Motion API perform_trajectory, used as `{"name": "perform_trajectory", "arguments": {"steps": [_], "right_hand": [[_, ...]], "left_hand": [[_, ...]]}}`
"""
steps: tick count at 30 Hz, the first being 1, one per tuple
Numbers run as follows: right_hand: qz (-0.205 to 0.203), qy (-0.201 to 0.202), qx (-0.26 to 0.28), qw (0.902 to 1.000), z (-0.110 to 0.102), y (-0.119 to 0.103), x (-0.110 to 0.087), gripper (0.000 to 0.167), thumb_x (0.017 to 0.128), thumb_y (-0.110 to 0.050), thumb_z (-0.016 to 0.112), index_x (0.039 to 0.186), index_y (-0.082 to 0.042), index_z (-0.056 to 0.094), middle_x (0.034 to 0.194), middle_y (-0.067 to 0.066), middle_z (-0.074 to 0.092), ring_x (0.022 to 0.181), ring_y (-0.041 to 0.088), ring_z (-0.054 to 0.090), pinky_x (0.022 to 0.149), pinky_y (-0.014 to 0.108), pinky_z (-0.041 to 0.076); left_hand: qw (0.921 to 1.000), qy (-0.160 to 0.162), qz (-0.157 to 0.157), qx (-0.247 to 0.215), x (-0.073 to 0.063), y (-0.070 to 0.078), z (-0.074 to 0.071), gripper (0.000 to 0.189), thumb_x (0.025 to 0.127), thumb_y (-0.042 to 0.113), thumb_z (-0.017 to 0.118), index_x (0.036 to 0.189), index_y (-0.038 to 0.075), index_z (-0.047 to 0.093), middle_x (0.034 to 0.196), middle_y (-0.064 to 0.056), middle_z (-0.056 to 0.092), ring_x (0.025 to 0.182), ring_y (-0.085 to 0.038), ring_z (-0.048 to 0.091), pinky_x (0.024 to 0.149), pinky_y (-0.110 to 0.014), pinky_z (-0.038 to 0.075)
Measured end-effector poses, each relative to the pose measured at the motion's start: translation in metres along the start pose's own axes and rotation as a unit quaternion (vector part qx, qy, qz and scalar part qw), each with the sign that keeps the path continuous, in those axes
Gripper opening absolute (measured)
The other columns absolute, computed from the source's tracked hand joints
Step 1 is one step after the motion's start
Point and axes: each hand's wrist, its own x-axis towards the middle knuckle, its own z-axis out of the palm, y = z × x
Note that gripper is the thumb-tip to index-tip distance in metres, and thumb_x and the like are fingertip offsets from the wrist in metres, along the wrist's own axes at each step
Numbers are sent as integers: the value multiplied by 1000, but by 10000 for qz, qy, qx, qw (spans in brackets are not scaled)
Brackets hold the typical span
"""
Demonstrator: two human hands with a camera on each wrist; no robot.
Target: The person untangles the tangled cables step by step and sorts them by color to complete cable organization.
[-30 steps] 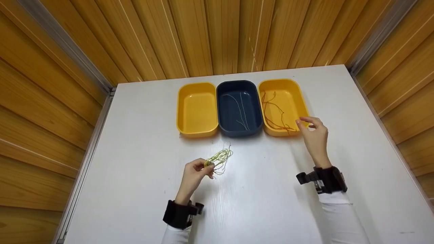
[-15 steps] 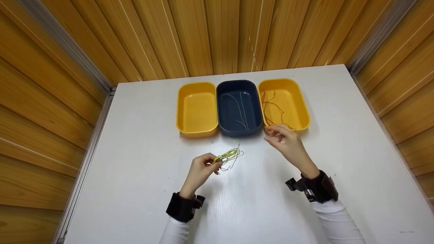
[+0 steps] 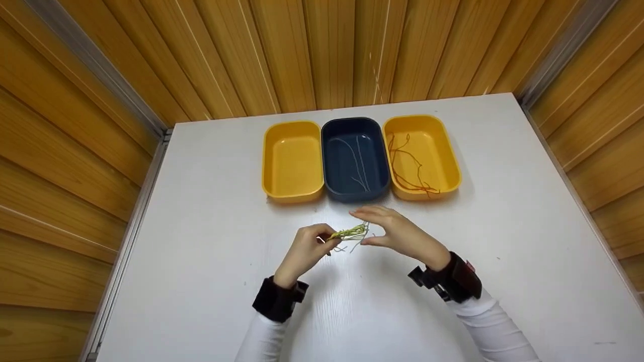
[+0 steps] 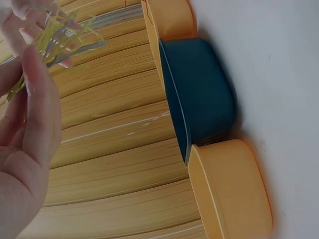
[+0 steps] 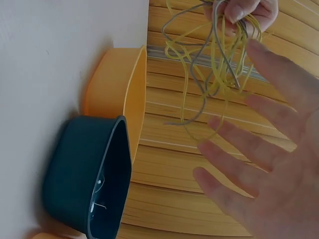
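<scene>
My left hand [image 3: 308,247] pinches a looped bundle of yellow and grey strings [image 5: 219,64] between thumb and fingers, above the table. The loops and loose ends stick out toward the right. My right hand [image 3: 405,236] is spread around the free end of the bundle, thumb below and fingers above in the head view. In the right wrist view its fingers [image 5: 239,164] are extended beside the hanging loops. Thin pale strings [image 3: 358,161] lie in the dark blue bin [image 3: 356,197], and reddish-orange strings [image 3: 417,166] in the right yellow bin [image 3: 450,166].
The left yellow bin [image 3: 293,197] stands against the blue one, so the three form a row toward the back of the white table [image 3: 211,211]. Wood-look panels [image 3: 327,55] rise behind and at both sides.
My right hand has come from the right yellow bin leftward and nearer, up to the string bundle, its fingers opening out. My left hand has shifted right and slightly upward with the bundle.
</scene>
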Motion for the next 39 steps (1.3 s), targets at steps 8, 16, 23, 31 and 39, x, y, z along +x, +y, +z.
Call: {"name": "perform_trajectory", "arguments": {"steps": [8,16,23,31,39], "right_hand": [[13,-270,167,9995,11,2,3,52,93,-17,74,139,4,59,138,26,64,129,44,60,110,59,50],[54,-431,933,9947,16,7,3,43,97,-12,68,136,5,62,130,23,69,115,37,71,101,48,59],[281,-458,1796,9823,21,10,2,34,98,-13,67,127,5,69,117,23,75,97,8,70,86,20,59],[726,-232,2742,9587,33,14,2,26,98,-10,67,111,12,72,104,30,75,85,-9,64,82,16,59],[967,-88,3522,9309,40,16,0,29,99,-5,63,110,22,66,104,41,70,83,-7,70,83,20,64]], "left_hand": [[9995,63,-65,-305,4,2,-1,10,92,-3,69,92,-13,70,83,-28,71,62,-13,64,57,-13,54],[9922,77,-475,-1153,8,4,0,14,92,-4,68,96,-18,68,84,-32,68,59,3,56,58,-12,52],[9811,154,-526,-1856,10,2,4,18,90,-6,67,99,-22,65,78,-6,66,59,1,59,57,-15,55],[9758,536,-661,-2012,12,-1,11,19,89,-5,71,101,-19,68,81,-4,69,58,-1,58,56,-16,53],[9786,1021,-533,-1706,10,-1,13,20,88,-6,72,105,-17,70,99,-35,68,68,3,59,59,-13,52]]}}
